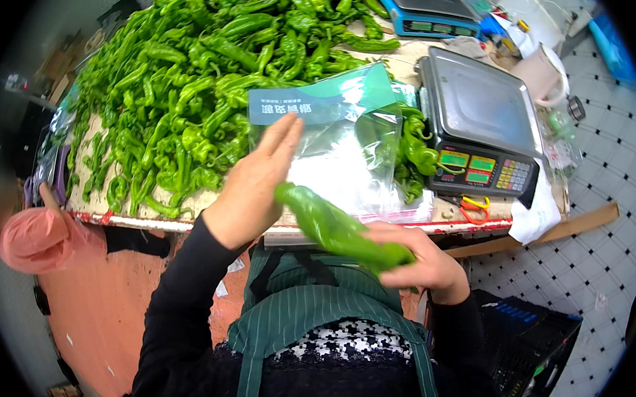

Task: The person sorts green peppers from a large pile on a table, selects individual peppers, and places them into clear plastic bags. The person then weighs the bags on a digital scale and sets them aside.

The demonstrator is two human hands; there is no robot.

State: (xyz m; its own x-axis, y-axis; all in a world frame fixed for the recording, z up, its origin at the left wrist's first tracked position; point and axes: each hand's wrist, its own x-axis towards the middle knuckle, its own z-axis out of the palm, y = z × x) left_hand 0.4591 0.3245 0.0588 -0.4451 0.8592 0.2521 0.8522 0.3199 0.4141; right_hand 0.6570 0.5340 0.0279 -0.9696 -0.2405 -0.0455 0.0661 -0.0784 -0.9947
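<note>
My right hand [428, 261] is closed round the near end of a long green pepper [338, 229], thumb over the top and fingers beneath. The pepper is slightly blurred and slants in front of the clear plastic bag [343, 156], its far tip right by the palm of my left hand [252, 190]. That left hand reaches over the bag's left side, fingers stretched out, tips at its teal-and-blue header; my thumb is hidden, so I cannot tell whether I am pinching the film.

Beyond the bag and to its left spreads the heap of green peppers [194, 64]. To its right stand the black digital scale [478, 128] and, nearer me, the orange-and-yellow scissors [477, 210].

I judge the step in hand to be handling this pepper beside the bag, which lies flat. The next move seems to call for a light, sure right grip and, should the pepper go inside, a parted bag mouth.
</note>
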